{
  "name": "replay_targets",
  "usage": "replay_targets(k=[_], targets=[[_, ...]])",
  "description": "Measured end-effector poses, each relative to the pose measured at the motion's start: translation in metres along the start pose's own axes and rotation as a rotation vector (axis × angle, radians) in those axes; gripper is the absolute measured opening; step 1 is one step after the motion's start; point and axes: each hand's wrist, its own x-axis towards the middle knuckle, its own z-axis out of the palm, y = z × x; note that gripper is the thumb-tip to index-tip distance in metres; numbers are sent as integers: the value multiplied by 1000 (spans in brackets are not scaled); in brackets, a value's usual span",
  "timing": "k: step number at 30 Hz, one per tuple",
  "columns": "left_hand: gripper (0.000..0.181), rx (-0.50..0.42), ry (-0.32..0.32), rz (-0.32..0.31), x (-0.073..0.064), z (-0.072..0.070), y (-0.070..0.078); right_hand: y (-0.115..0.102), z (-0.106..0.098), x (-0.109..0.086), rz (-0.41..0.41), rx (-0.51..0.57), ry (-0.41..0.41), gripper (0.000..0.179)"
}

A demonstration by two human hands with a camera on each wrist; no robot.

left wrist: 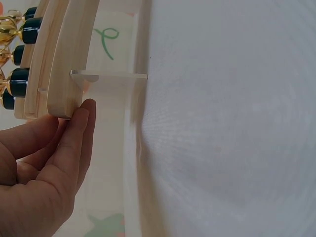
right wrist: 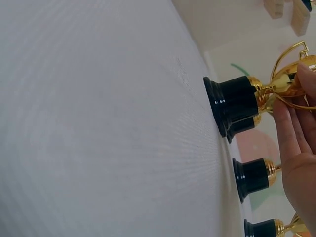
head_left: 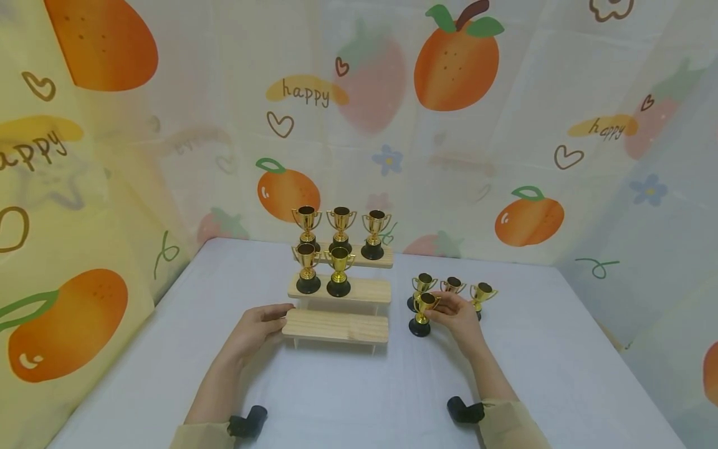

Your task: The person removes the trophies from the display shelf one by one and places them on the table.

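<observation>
My left hand [head_left: 251,333] is at the left end of the lowest step of a wooden display stand [head_left: 336,325]. In the left wrist view its thumb and fingertips pinch the end of that board [left wrist: 66,94]. My right hand [head_left: 459,321] grips a small gold trophy [head_left: 422,317] by its cup; the trophy stands upright with its black base down. In the right wrist view, the thumb [right wrist: 307,81] lies on the held trophy's cup [right wrist: 291,81]. Whether its base touches the table cannot be told.
Three trophies stand on the top step [head_left: 387,262] and two on the middle step [head_left: 373,290]. Behind the right hand are more trophies, among them one at the right [head_left: 483,296]. A white cloth covers the table [head_left: 336,399]; a fruit-print curtain [head_left: 235,125] hangs behind.
</observation>
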Motion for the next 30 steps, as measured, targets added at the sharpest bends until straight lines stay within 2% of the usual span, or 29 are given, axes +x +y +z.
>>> replay_targets(k=[19, 30], targets=[[41, -2, 1, -6, -1, 0, 2, 2, -1, 0, 19, -10, 7, 54], [41, -1, 4, -5, 0, 0, 2, 4, -2, 3, -52, 12, -20, 55]])
